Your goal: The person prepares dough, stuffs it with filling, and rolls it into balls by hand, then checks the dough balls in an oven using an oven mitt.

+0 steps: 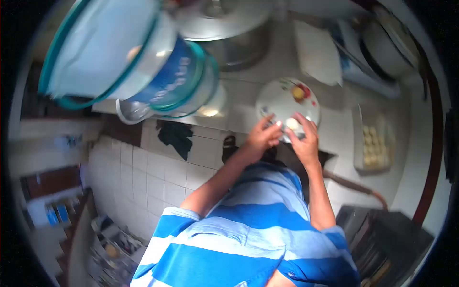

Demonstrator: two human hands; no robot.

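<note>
In the head view, my right hand (306,141) pinches a small pale ball (292,124), which looks like dough, between thumb and fingers. It is held over the near edge of a white plate with a floral print (270,98). Just to the left, my left hand (264,135) has its fingers apart and seems to hold nothing, close to the ball. A yellowish lump (298,92) lies toward the far side of the plate, over or beside the red flower print. Its kind I cannot make out.
At right, a clear plastic box (358,165) holds several pale balls in rows. Large teal-rimmed tubs (184,81) stand on the counter at left, by a metal bowl (134,111). A big lidded pot (239,48) is behind, and a white board (315,52) lies beyond the plate.
</note>
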